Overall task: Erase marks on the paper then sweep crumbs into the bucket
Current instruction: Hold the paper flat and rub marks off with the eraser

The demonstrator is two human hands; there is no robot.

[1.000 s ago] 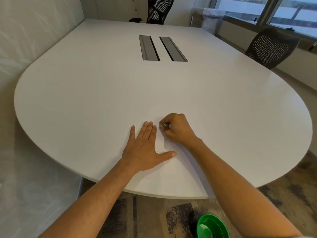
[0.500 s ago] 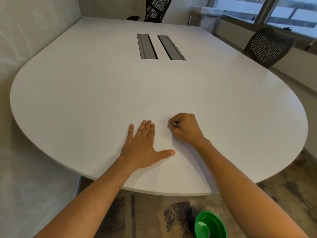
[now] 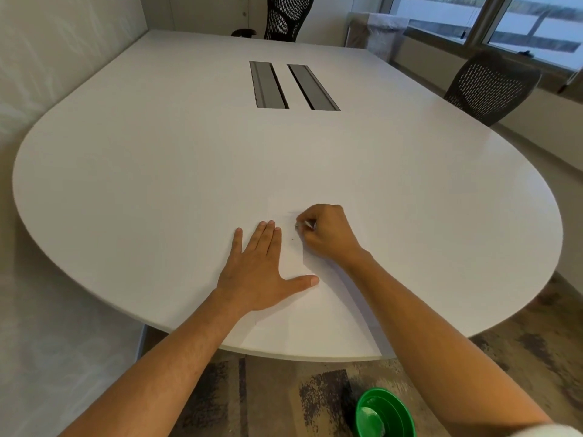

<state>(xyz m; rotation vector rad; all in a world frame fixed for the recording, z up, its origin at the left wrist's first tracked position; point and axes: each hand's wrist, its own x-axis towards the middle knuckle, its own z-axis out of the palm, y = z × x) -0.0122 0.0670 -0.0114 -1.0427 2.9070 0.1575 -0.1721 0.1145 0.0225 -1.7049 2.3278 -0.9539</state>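
Observation:
A white sheet of paper lies on the white table near its front edge, hard to tell from the tabletop. My left hand rests flat on the paper, fingers spread. My right hand is closed around a small eraser, whose tip presses on the paper just right of my left fingertips. A tiny dark crumb lies on the sheet below the eraser. Faint marks show above my right hand. A green bucket stands on the floor below the table edge, under my right forearm.
Two grey cable slots are set into the table's middle. Black mesh chairs stand at the far end and on the right side. A lined bin sits by the window. A wall runs along the left.
My right hand with the eraser slid right and then back left over the paper in a rubbing stroke. My left hand stayed flat in place.

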